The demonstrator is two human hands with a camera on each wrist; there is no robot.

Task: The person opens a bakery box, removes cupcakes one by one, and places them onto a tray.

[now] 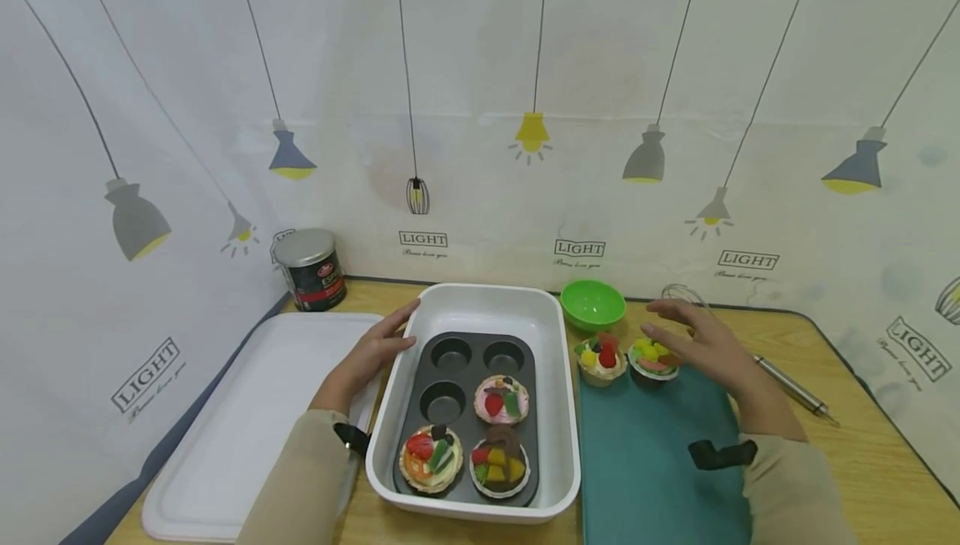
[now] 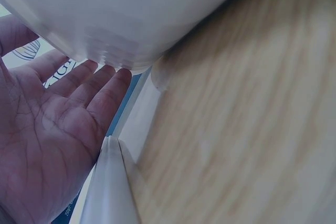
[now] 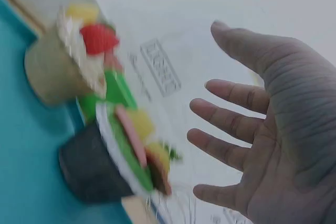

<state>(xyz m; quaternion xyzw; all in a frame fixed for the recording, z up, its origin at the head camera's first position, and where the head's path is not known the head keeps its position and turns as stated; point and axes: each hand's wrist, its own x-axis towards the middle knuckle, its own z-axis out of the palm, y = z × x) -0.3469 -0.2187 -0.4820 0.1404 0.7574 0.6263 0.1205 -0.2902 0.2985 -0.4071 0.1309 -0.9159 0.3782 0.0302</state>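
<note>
My left hand (image 1: 374,353) touches the left side of a white tub (image 1: 567,412), its fingertips against the outer wall in the left wrist view. Inside the tub lies a dark muffin tin (image 1: 468,362). Three toy fruit tarts sit in its cups: one with pink cream (image 1: 501,400), one with strawberry (image 1: 431,460) and one with chocolate and mango (image 1: 499,462). My right hand (image 1: 701,345), fingers spread and holding nothing, hovers beside a toy cupcake in a black cup (image 3: 94,163). To its left stands another in a tan cup (image 3: 52,69).
A green bowl (image 1: 592,305) stands behind the cupcakes. Both cupcakes stand at the far end of a teal board (image 1: 660,462). A whisk (image 1: 795,387) lies at right. At left are a white tray (image 1: 247,412) and a black can with a silver lid (image 1: 315,274).
</note>
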